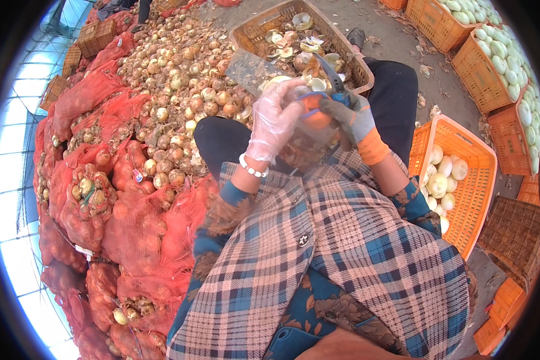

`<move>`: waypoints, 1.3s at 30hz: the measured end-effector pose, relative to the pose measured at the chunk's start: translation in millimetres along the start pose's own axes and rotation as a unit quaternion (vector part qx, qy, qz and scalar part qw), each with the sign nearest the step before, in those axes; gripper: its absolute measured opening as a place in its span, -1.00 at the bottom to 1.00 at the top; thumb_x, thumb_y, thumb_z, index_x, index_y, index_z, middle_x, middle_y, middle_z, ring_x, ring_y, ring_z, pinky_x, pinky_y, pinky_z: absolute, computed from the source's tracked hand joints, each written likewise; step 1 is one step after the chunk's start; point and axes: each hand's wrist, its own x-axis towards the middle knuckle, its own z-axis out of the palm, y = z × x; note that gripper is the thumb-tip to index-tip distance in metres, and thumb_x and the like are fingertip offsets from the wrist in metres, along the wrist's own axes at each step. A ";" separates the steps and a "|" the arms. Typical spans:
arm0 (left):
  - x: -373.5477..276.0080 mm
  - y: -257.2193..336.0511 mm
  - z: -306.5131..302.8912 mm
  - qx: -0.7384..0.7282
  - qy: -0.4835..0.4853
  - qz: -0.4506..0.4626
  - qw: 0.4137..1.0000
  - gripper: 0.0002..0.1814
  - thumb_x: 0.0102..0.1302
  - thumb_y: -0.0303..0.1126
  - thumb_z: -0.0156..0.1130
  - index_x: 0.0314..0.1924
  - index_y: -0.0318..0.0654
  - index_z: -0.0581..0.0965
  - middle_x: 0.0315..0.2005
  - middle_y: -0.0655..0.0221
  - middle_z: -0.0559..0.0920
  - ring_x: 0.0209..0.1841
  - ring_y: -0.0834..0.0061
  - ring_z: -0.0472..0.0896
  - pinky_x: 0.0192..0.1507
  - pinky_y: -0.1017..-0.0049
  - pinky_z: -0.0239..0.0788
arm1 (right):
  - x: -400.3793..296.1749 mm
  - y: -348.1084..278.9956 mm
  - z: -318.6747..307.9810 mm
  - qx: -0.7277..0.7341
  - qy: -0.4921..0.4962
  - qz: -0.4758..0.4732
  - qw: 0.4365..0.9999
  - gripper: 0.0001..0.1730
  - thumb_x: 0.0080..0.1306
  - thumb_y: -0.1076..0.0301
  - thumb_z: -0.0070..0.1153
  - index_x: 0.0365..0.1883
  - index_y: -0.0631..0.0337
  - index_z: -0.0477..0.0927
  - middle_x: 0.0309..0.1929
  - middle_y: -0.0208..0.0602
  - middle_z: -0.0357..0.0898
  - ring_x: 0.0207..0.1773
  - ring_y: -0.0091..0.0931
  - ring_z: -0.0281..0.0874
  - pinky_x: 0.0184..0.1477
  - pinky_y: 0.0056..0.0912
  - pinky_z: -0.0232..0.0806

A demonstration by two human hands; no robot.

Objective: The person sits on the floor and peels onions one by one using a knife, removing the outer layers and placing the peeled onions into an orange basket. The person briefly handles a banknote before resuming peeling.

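My left hand [274, 119], in a thin clear plastic glove, curls its fingers and thumb against an orange item with blue edging [315, 110]. Blur hides what kind of item it is. My right hand [353, 117] wears a grey and orange work glove. It grips a blue-handled knife [330, 72], whose curved blade points up and away. My right fingers also touch the orange item. Just past my left fingertips a pale onion [276, 80] shows partly. Beyond both hands stands a worn plastic crate [366, 74] with onion peels [312, 45] inside.
Unpeeled onions [180, 81] lie heaped at the left, beside red mesh sacks [135, 225]. An orange crate [472, 180] at my right holds peeled onions [438, 182]. Several filled crates [481, 74] line the right side. A clear sheet [247, 69] leans on the peel crate.
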 end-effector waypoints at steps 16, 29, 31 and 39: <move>-34.2 34.9 24.8 0.202 0.009 0.210 0.957 -0.62 0.21 -0.70 0.11 0.03 -0.24 0.50 -0.13 0.06 0.57 -0.12 -0.11 0.64 -0.15 0.13 0.55 | -7.5 41.1 6.9 0.165 0.025 -0.030 0.985 -0.66 0.39 0.27 0.37 -0.02 0.34 0.69 -0.13 -0.32 0.73 -0.15 -0.57 0.65 -0.09 -0.47 0.52; -38.5 -0.2 13.5 0.193 -0.089 0.060 0.975 -0.56 0.23 -0.38 0.38 0.11 -0.27 0.53 -0.25 0.02 0.71 -0.20 -0.03 0.70 -0.15 0.21 0.58 | -22.7 -1.7 26.2 -0.263 0.026 -0.418 0.869 -0.78 0.13 0.41 0.47 -0.26 0.22 0.71 -0.29 -0.26 0.64 -0.29 -0.32 0.66 -0.23 -0.32 0.48; -29.9 -13.4 2.6 0.219 -0.176 0.147 0.949 -0.65 0.33 -0.51 0.26 0.12 -0.28 0.53 -0.19 0.05 0.70 -0.11 0.05 0.70 -0.08 0.26 0.57 | -20.2 1.6 26.1 -0.328 -0.015 -0.479 0.815 -0.67 0.05 0.36 0.52 -0.21 0.15 0.70 -0.29 -0.26 0.65 -0.31 -0.26 0.66 -0.25 -0.23 0.47; 2.5 -36.1 16.6 -0.575 -0.085 -0.150 0.800 -0.46 0.64 -0.16 -0.06 0.46 -0.30 0.32 0.30 0.21 0.53 0.16 0.38 0.57 0.20 0.36 0.48 | -16.1 3.5 31.4 -0.352 -0.059 -0.529 0.770 -0.51 -0.11 0.31 0.56 -0.16 0.08 0.67 -0.25 -0.29 0.64 -0.24 -0.25 0.67 -0.25 -0.19 0.45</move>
